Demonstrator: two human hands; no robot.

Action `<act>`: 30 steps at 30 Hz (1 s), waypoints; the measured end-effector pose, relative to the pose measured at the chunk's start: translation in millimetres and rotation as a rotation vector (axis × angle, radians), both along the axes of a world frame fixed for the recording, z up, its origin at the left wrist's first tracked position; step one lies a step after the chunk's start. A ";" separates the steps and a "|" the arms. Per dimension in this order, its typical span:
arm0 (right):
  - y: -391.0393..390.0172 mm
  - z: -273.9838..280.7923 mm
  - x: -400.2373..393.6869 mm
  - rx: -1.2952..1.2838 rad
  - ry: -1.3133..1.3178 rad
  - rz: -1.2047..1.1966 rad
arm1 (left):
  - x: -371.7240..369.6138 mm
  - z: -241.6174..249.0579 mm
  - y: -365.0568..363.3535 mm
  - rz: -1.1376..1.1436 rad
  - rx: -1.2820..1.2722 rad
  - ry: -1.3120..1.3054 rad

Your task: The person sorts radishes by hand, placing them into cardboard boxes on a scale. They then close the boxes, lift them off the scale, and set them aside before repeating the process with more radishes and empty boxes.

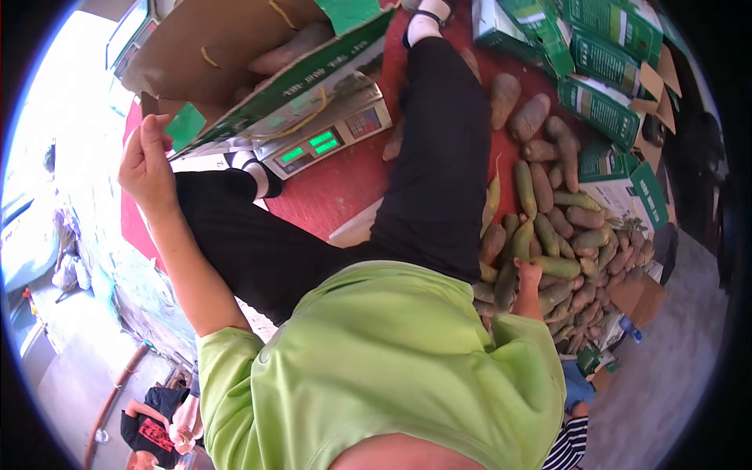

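My left hand [147,163] is closed at the corner of a large cardboard box [313,82], its fingers against the green flap [187,127]. The box is printed green outside, has yellow cord handles and stands on a digital scale [325,142] with lit green displays. A few large radishes [294,51] lie inside it. On the right, my right hand [529,276] reaches into a heap of radishes and is closed around a long green radish [520,244]. Part of its grip is hidden.
Brownish radishes [530,117] lie loose on the red surface [313,200] beside my leg. Several green cartons [603,70] are stacked at the upper right. Another open carton [627,192] borders the heap. Other people [157,423] are at the lower left and lower right.
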State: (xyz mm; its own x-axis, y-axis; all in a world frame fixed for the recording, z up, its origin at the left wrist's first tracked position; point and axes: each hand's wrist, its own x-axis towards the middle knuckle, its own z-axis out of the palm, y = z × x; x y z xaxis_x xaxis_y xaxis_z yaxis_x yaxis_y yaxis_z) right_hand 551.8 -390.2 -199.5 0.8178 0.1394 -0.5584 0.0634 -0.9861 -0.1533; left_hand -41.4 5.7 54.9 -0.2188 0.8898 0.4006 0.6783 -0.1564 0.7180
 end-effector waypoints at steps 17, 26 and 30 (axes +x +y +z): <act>195.6 114.8 -44.9 0.787 0.353 -0.265 | -1.4 23.1 -15.4 -0.109 0.048 0.118; 386.4 280.3 -112.8 1.080 0.430 0.587 | -5.0 24.4 -13.3 -0.144 0.038 0.072; 450.9 323.2 -189.5 1.068 0.488 0.874 | -5.7 22.2 -11.4 -0.160 0.047 0.075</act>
